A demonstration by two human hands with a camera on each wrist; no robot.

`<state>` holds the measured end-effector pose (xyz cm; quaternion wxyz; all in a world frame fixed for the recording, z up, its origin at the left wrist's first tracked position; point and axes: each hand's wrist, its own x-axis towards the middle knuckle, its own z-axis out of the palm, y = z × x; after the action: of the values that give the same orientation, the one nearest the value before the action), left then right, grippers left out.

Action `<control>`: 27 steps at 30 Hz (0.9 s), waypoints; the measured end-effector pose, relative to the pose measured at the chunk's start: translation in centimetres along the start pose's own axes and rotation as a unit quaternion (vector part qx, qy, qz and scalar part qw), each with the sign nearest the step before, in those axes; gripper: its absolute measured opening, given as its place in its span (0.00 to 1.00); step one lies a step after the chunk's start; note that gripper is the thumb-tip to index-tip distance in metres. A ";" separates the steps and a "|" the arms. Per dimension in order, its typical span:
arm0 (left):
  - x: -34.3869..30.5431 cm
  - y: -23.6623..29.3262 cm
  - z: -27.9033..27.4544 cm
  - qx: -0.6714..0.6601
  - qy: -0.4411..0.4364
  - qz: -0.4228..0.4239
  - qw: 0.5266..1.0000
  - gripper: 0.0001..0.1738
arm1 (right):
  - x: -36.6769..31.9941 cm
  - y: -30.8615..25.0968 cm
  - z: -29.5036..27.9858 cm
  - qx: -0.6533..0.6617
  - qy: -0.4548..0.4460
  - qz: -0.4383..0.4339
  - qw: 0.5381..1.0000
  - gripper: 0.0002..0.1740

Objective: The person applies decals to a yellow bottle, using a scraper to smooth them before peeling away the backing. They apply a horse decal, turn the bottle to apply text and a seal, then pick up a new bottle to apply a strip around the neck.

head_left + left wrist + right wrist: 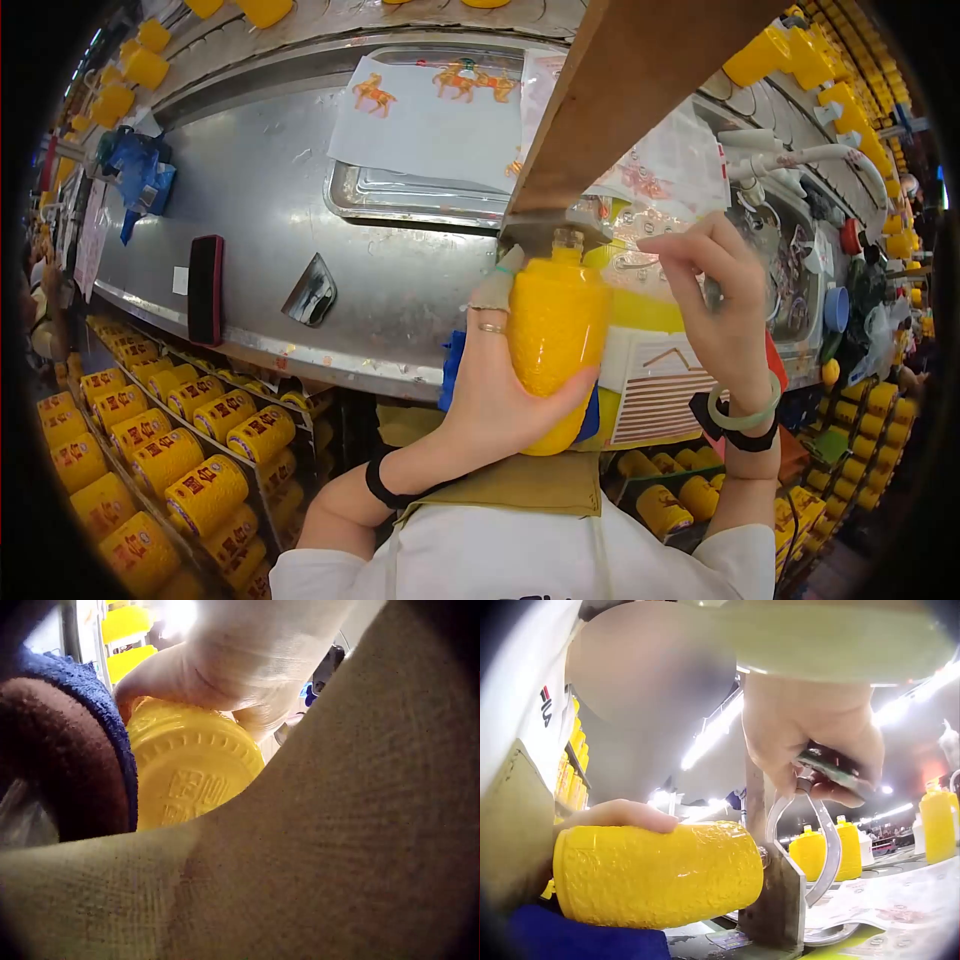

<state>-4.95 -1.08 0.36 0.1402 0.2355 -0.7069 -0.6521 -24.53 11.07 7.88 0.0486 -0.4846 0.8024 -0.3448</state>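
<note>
My left hand (500, 370) grips a glossy yellow bottle (560, 340) with a textured surface, its thumb across the near side. The clear neck of the bottle points away from me, right at the lower end of a wooden post (620, 80). In the left wrist view the round base (195, 776) shows raised lettering. My right hand (715, 290) is lifted to the right of the bottle, apart from it, with thumb and index finger close together. A dark, shiny flat piece (832, 769) with a greenish edge is held in its fingers; I cannot tell its kind.
On the steel counter (250, 140) lie a phone (206, 290) and a dark curved blade-like piece (310, 291). A metal tray (420, 206) carries a sheet with orange horse decals (374, 95). A sink (795, 260) is at right. Yellow bottles (205, 490) fill racks below.
</note>
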 end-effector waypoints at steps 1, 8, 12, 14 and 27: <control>0.0 0.1 0.1 0.020 0.009 0.017 1.000 0.60 | 0.4 -0.1 0.2 0.000 0.008 -0.014 1.000 0.14; 0.0 0.8 0.4 0.083 0.048 0.066 0.993 0.65 | 1.4 -0.9 1.5 0.053 -0.024 -0.068 0.996 0.24; 0.0 0.6 0.1 0.113 0.039 0.108 0.987 0.65 | 1.5 0.4 2.2 0.055 -0.079 -0.101 0.990 0.28; 0.2 0.9 0.0 0.114 0.123 0.156 0.973 0.62 | 1.6 0.8 2.0 0.061 -0.095 -0.094 0.989 0.27; 0.8 1.5 0.2 0.193 0.140 0.197 0.951 0.49 | 1.6 1.5 2.6 0.102 -0.106 -0.096 0.984 0.27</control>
<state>-5.95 -1.31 1.76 0.3157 0.2030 -0.8247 -0.4230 -25.44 8.88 5.44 0.1491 -0.5861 0.7028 -0.3745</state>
